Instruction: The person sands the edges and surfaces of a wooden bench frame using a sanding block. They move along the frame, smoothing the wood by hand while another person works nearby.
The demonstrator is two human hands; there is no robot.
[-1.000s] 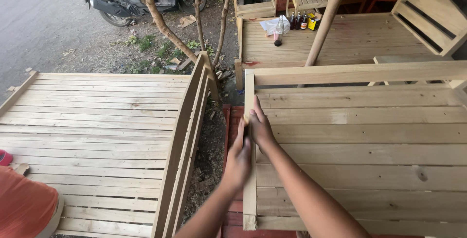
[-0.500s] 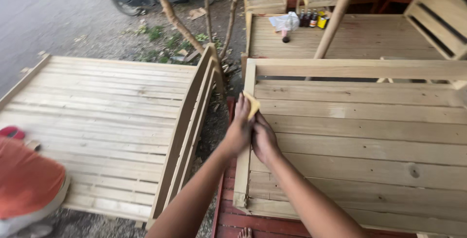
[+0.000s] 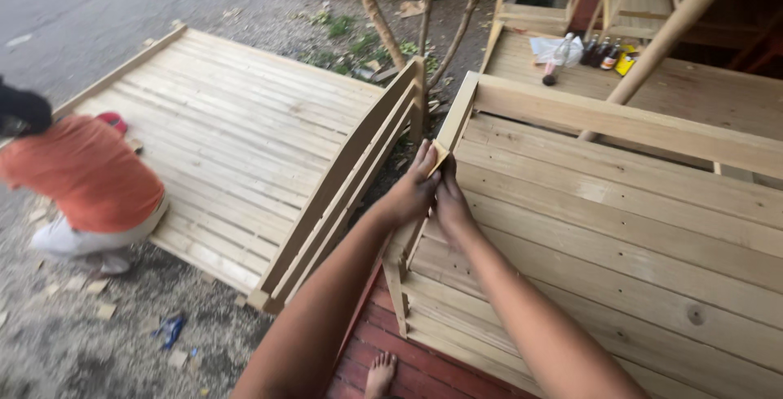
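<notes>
"What did the hands have hold of?"

"A small yellow sanding pad. The left hand and right hand were closed together around it, pressing it on the side rail of the pale slatted wooden bed frame."

"Anyone else about?"

"A person in an orange shirt crouched at another wooden platform, well apart. Bottles stood on a farther one."

A small yellowish piece of sandpaper lies folded over the left side rail of a pale, unpainted slatted wooden bed frame. The rail runs from six toward twelve o'clock, the paper near its middle, the slats spreading toward three o'clock.
</notes>
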